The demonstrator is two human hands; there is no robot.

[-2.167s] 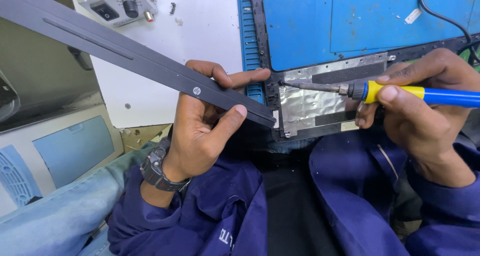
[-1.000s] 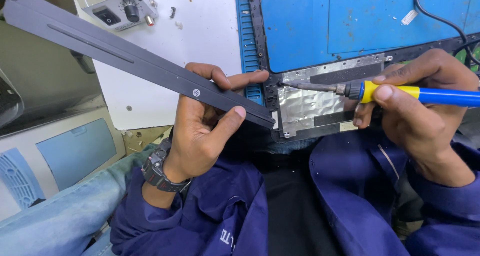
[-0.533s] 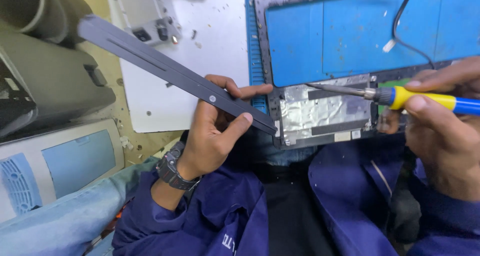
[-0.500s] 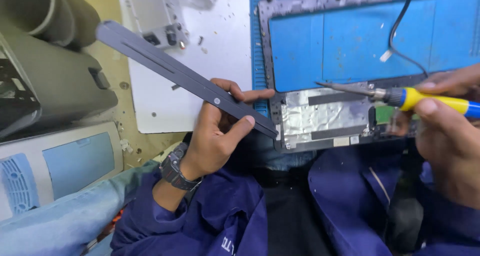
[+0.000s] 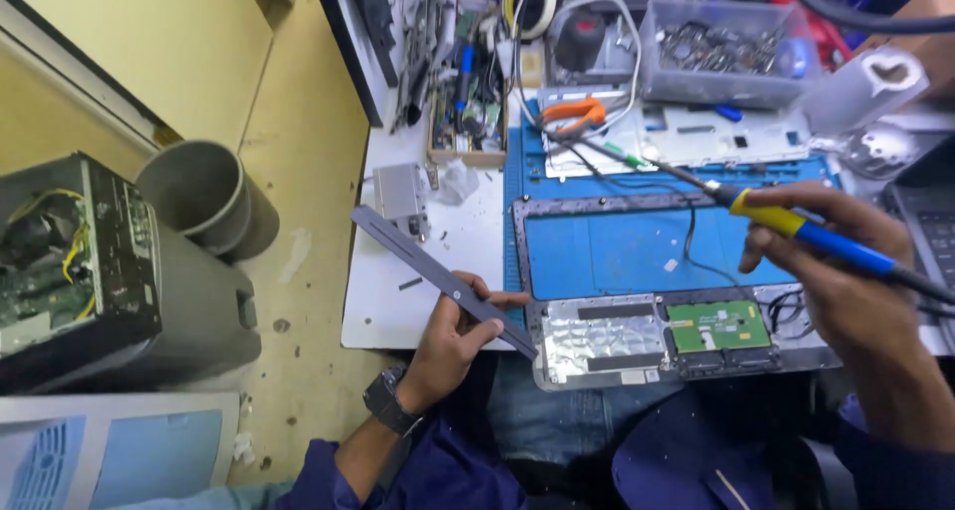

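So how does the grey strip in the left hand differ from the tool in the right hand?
The grey strip is flat, wide and one dull colour; the soldering iron is round, with a yellow and blue handle and a thin metal tip. The left hand holds the strip low at the frame's corner; the right hand holds the iron raised over the blue mat. Both are long and slanted.

Grey strip [image 5: 438, 279], blue-and-yellow soldering iron [image 5: 811, 233], blue mat [image 5: 617, 251], green board [image 5: 718, 326].

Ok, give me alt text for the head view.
A left hand holds a long grey strip and a right hand a yellow and blue soldering iron, over an open laptop case on a cluttered bench.
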